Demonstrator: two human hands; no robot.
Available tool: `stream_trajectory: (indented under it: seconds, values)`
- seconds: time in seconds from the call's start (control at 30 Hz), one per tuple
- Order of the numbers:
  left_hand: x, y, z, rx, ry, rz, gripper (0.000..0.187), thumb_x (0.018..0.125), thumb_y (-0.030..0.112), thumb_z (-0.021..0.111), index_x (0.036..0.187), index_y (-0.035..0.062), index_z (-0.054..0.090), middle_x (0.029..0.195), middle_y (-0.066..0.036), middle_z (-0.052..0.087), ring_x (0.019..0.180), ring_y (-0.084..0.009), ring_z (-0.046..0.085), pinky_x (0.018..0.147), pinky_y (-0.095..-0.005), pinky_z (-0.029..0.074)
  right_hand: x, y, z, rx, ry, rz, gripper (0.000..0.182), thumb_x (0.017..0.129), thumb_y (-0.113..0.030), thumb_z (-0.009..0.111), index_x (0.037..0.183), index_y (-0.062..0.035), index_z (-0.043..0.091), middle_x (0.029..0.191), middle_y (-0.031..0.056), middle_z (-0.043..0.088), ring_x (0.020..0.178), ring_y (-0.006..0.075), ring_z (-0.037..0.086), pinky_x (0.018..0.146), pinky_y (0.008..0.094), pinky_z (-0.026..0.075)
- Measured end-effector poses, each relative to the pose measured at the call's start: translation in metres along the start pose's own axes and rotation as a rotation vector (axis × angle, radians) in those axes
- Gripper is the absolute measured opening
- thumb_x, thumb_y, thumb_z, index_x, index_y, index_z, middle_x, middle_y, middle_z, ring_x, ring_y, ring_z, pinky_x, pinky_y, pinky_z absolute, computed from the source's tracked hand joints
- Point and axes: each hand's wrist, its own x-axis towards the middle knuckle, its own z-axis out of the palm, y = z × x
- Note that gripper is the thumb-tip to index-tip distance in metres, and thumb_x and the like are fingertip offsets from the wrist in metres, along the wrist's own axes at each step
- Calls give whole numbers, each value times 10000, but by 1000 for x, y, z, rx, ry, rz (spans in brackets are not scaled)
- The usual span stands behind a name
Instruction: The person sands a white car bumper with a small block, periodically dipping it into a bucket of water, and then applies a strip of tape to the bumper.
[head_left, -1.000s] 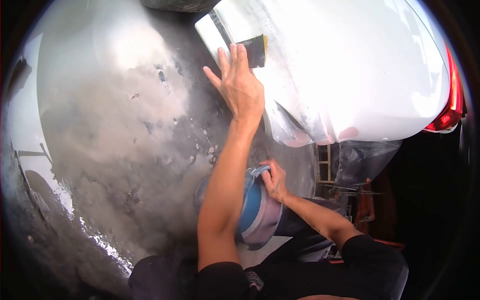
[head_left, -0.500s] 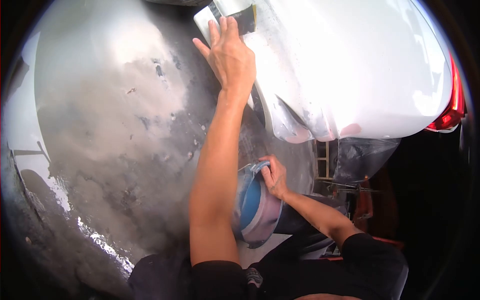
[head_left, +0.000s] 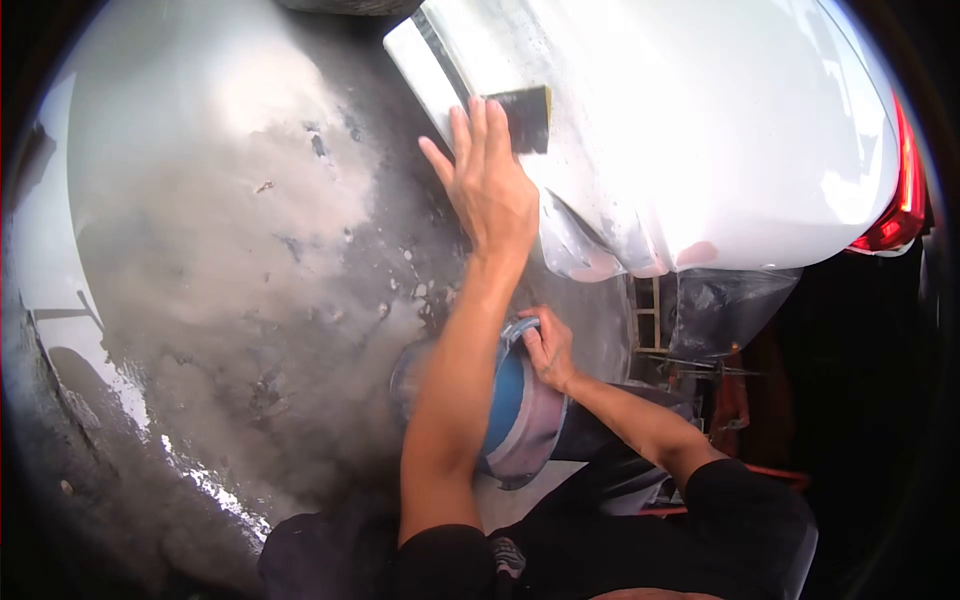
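Note:
My left hand (head_left: 493,190) lies on the white car bumper (head_left: 660,130), fingers stretched out and somewhat spread. Beneath its fingertips is a dark sheet of sandpaper (head_left: 525,120) with a yellowish edge, pressed against the panel. Lower down, my right hand (head_left: 550,350) is closed round the rim of a bucket (head_left: 535,430) with a blue inside and a dusty pinkish-grey outside. The bucket leans near my leg, and my left forearm hides part of it. Whitish smears and pinkish patches mark the bumper's lower edge.
A dark tyre (head_left: 350,5) shows at the top edge. A red tail light (head_left: 900,210) sits at the car's right end. Below the bumper hang a dark plastic sheet (head_left: 735,310) and a ladder-like frame (head_left: 648,310). The concrete floor (head_left: 230,300) is stained and partly wet.
My left hand and the sandpaper have slid down and right along the bumper, toward me. My right hand stays on the bucket's rim.

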Motion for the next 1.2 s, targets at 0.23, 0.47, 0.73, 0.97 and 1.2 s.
stream_trajectory:
  seconds: [0.23,0.47,0.73,0.97,1.2]
  values:
    - [64,-24,13,-41,92,23,505,969,-26,598,1473,-59,597,1539,-262,610,1538,-475,449,1288,-735,88,-3,-1,0,-12,22,13,510,1117,-489,494,1195,-12,658,1013,191,672,918,395,699,824,451,539]
    - [39,-8,10,-61,57,-85,504,1029,37,589,1524,-59,570,1577,-255,577,1583,-438,398,1303,-699,71,1,3,-1,-21,13,-22,514,1117,-495,493,1199,-15,657,1003,191,666,895,391,696,809,452,538]
    - [36,-9,11,20,58,-54,455,1062,91,588,1505,-14,608,1523,-242,630,1564,-442,423,1301,-700,89,1,4,1,-2,33,-19,514,1117,-501,497,1191,-20,665,1001,180,672,912,379,705,811,432,543]
    - [75,-24,21,-72,114,-51,477,1066,100,547,1523,-32,579,1580,-271,566,1559,-426,435,1305,-692,95,10,1,-4,-11,-12,21,301,1039,-278,601,1214,-42,664,1083,198,671,991,441,679,865,499,537]
    - [-42,18,0,-96,-49,-98,549,1024,13,540,1569,-50,526,1639,-281,496,1593,-467,362,1311,-683,88,1,1,-1,14,-6,24,302,1043,-279,603,1225,-44,656,1104,206,672,1016,452,680,869,517,534]
